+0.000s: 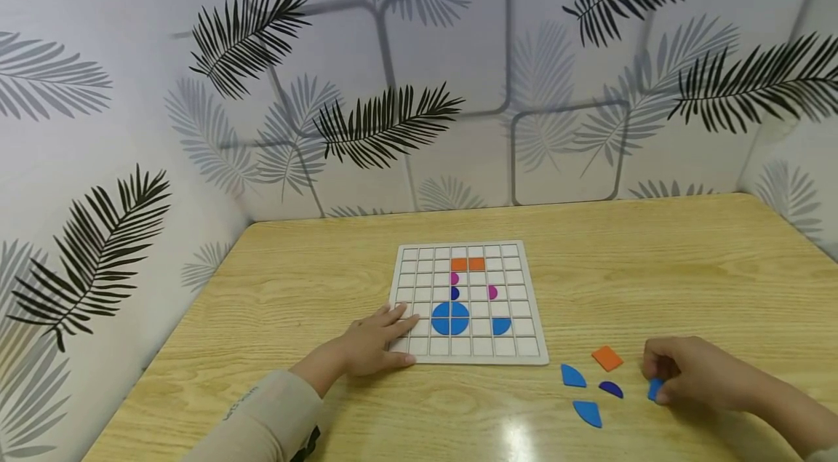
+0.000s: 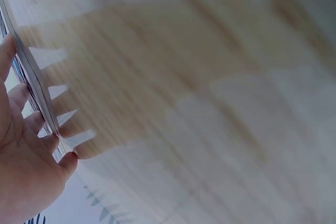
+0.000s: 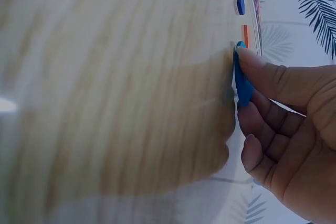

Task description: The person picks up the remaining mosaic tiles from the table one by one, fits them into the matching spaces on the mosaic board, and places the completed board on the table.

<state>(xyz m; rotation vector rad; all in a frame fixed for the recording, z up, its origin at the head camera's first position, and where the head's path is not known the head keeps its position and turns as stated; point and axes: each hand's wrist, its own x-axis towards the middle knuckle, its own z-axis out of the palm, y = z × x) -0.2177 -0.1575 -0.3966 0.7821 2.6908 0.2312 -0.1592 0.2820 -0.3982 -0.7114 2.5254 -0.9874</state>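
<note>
My left hand (image 1: pixel 376 342) rests at the lower left corner of a white grid board (image 1: pixel 409 291), fingers spread over its edge. The left wrist view shows those fingers against the board's side. On the board lie two orange squares (image 1: pixel 468 264), two magenta half circles (image 1: pixel 493 292), a dark blue half circle (image 1: pixel 455 293), a full circle of blue quarter pieces (image 1: pixel 441 309) and a separate blue quarter piece (image 1: pixel 501 326). Right of the board, my right hand (image 1: pixel 703 375) pinches a blue piece (image 3: pixel 242 80) between thumb and fingers, at the tabletop.
Between the board and my right hand lie a loose orange square (image 1: pixel 607 358), a dark blue half circle (image 1: pixel 612 389) and two blue quarter circles (image 1: pixel 588 413). The wooden table (image 1: pixel 314 265) meets a leaf-patterned wall (image 1: pixel 458 156) at the back and left.
</note>
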